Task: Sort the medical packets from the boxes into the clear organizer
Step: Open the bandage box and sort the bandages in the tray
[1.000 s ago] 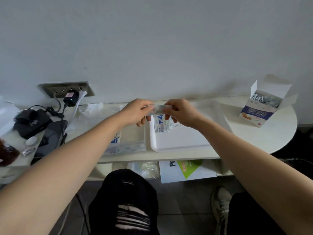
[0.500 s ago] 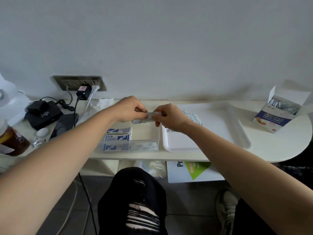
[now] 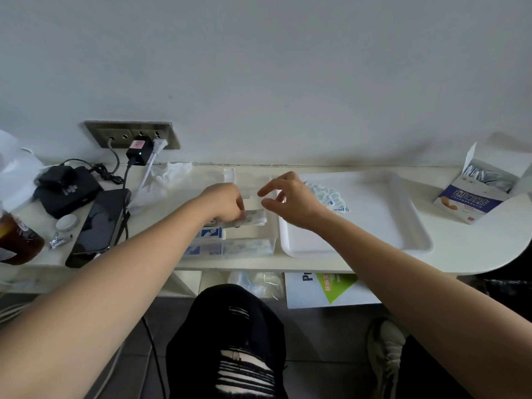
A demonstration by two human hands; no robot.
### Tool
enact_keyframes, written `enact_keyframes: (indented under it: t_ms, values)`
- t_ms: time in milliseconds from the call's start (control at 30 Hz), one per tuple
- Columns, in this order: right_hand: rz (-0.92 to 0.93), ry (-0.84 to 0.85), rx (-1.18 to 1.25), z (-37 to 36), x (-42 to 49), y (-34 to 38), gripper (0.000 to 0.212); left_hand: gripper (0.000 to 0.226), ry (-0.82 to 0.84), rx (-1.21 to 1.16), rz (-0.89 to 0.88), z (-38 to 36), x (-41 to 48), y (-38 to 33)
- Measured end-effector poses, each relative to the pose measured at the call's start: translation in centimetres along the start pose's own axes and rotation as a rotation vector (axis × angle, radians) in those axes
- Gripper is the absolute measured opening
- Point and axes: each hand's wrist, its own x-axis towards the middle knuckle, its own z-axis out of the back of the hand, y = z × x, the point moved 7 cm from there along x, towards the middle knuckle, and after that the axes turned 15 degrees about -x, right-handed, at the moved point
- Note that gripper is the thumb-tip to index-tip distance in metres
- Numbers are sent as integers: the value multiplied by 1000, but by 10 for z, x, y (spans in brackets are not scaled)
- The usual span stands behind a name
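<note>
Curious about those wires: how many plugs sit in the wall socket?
3: a grey plug on the left, a black charger in the middle, a white plug on the right; none seem hidden.

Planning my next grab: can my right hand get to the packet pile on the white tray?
Probably yes. The right hand is open and empty, just beside the packet pile on the white tray, with nothing lying between them.
</note>
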Motion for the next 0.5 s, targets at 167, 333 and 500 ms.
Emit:
enact_keyframes:
  t_ms: [167,333,500]
  values:
    - [-16,-6,-13,-5,-1,0,23,22,32,18,50,-19,10,1]
    - [13,-10,-34,-5,-5,2,23,28,58,92,49,-37,16,1]
    - [26,-12,-43,-6,-5,1,22,23,45,55,37,-37,13,2]
